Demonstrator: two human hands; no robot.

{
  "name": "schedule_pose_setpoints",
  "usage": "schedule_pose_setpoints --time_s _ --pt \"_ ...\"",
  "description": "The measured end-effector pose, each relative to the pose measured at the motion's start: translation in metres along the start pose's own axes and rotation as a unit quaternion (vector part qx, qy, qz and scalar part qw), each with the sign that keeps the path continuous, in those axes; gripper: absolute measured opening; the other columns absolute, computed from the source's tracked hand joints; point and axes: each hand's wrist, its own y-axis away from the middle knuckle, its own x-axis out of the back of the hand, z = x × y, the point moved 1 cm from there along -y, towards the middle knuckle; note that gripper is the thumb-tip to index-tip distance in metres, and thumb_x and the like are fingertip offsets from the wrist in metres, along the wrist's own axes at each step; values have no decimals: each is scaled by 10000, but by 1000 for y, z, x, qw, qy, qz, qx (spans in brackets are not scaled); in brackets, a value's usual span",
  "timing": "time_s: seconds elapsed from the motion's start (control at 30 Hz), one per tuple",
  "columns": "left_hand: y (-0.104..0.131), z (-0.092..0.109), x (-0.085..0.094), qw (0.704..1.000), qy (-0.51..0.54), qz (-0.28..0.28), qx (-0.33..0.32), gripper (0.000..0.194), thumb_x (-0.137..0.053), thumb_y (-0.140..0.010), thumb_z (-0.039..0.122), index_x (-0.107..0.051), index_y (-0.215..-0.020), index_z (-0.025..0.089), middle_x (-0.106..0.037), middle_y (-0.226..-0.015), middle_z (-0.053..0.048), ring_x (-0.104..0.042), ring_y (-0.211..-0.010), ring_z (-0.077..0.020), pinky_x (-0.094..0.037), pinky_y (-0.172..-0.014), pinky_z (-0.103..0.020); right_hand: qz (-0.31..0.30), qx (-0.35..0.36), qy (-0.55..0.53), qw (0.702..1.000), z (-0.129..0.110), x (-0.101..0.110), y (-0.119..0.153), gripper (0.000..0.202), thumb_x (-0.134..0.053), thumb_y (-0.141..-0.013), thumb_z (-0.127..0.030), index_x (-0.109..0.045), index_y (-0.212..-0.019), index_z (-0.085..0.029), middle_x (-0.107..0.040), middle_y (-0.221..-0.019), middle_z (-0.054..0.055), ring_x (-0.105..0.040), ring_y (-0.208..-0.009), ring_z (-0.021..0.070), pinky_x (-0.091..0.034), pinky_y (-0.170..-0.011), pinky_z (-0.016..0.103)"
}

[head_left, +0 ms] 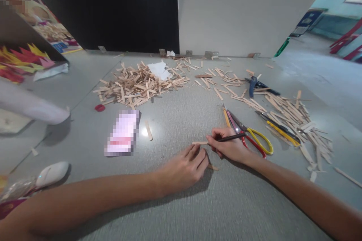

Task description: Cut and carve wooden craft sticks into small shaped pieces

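Note:
My left hand is closed on a short flat wooden craft stick, pressing it on the table. My right hand grips a slim black pencil, its lower end at the stick's right end. Another craft stick pokes out beside my left fingers. Just past my right hand lie scissors with one yellow and one red handle. A yellow pencil rests against their left side. One loose craft stick lies farther left.
A heap of craft sticks holds white paper. More sticks spread right, near a dark blue tool and yellow-black cutter. A blurred pink card-like thing and white mouse lie left. Panels stand behind.

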Motion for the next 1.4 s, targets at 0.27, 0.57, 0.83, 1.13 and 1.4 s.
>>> schedule_pose_setpoints --time_s 0.27,0.57,0.83,1.13,1.4 --pt "1 1 -1 1000 4 -13 -2 230 -544 -1039 139 -723 -1133 30 -792 -1153 -188 -772 -1097 -300 -571 -1048 -420 -1 2 2 1000 -1 1 0 473 -678 -919 -563 -518 -612 -241 -507 -434 -59 -443 -357 89 -313 -371 210" --pt "2 1 -2 1000 12 -10 -2 210 -592 -1014 133 -714 -1134 11 -782 -1159 -203 -770 -1102 -312 -558 -1049 -431 -6 3 4 1000 -4 1 1 473 -675 -924 -554 -520 -606 -240 -514 -433 -54 -449 -359 92 -314 -376 215" --pt "3 1 -2 999 22 -24 -7 248 -590 -1020 135 -695 -1193 -8 -778 -1178 -222 -764 -1137 -316 -544 -1093 -443 -6 7 10 1000 -5 2 3 488 -670 -938 -559 -520 -601 -239 -515 -431 -50 -454 -363 96 -320 -380 219" --pt "1 0 0 1000 5 -9 -2 243 -520 -1029 114 -721 -1142 34 -804 -1146 -169 -783 -1097 -294 -580 -1051 -408 -10 15 21 1000 -7 2 2 512 -675 -942 -564 -513 -582 -239 -506 -429 -49 -436 -373 94 -296 -383 228" --pt "0 0 1 1000 -9 -17 -3 263 -503 -1047 125 -738 -1137 48 -804 -1167 -165 -779 -1099 -288 -582 -1052 -406 -15 17 17 1000 -8 3 1 520 -686 -928 -571 -503 -570 -242 -501 -434 -53 -428 -377 95 -301 -388 231"
